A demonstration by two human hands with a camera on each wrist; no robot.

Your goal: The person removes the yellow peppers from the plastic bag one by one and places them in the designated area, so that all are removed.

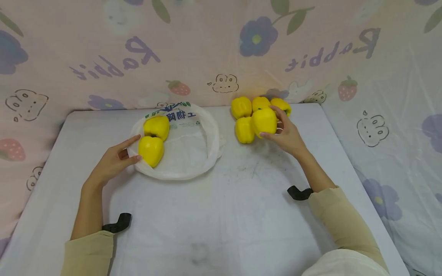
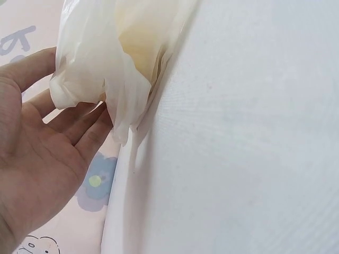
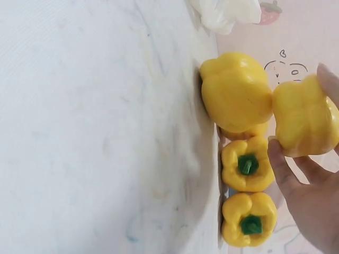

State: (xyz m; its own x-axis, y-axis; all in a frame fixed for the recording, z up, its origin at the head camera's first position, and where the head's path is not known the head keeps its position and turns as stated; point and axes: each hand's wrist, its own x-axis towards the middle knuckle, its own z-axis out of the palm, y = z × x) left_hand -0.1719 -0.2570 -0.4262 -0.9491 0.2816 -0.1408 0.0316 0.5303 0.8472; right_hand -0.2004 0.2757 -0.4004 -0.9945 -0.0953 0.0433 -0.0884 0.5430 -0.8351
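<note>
A white plastic bag [image 1: 179, 175] with its mouth spread into a ring lies on the left half of the table. Two yellow bell peppers [image 1: 151, 150] sit inside it, against the left wall. My left hand [image 1: 112, 163] holds that side of the bag's edge between thumb and fingers; in the left wrist view the thin plastic [image 2: 87, 58] hangs in folds at the fingers. On the right, my right hand [image 1: 289, 138] grips a yellow bell pepper [image 1: 264, 122], raised above the table beside several others [image 1: 241, 107]. Two of these show green stems [image 3: 248, 165] in the right wrist view.
The white table [image 1: 207, 222] reaches back to a hanging cloth [image 1: 207, 46] printed with rabbits, flowers and strawberries. The loose peppers stand near the table's back edge. A black wrist mount [image 1: 119, 223] sticks out from each sleeve.
</note>
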